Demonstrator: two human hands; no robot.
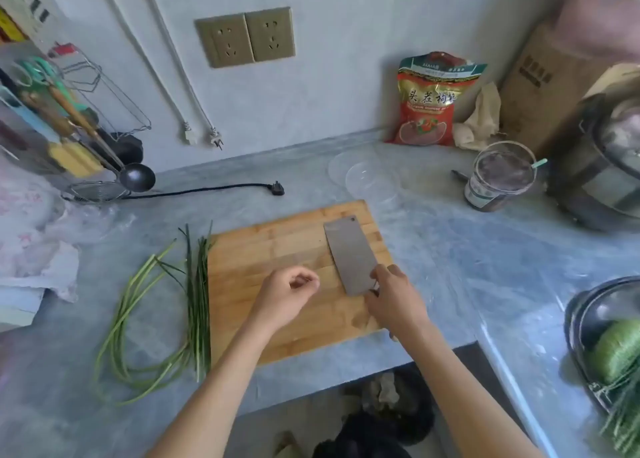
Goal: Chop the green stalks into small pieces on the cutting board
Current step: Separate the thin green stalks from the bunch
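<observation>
We see a wooden cutting board [277, 284] lying on the grey marbled surface [450, 249], with nothing chopped on it. The right hand [394, 301] is curled round the handle of a cleaver [349, 255], whose flat blade points toward 11 o'clock over the board's right half. The left hand [287, 291] hovers over the middle of the board, fingers loosely curled with thumb and forefinger nearly meeting, holding nothing (at least nothing we can make out). The green stalks [156, 319] lie uncut on the surface at 9 o'clock from the board, a straight dark bundle just against its left edge and paler, curving ones further out.

At 1 o'clock a clear plastic cup [498, 180] holds something dark. At 4 o'clock a metal bowl [588, 319] holds a green bundle. A cooker pot [595, 180] at 2 o'clock shows pale, blurred contents. A red packet [429, 104] leans against the wall at 12 o'clock.
</observation>
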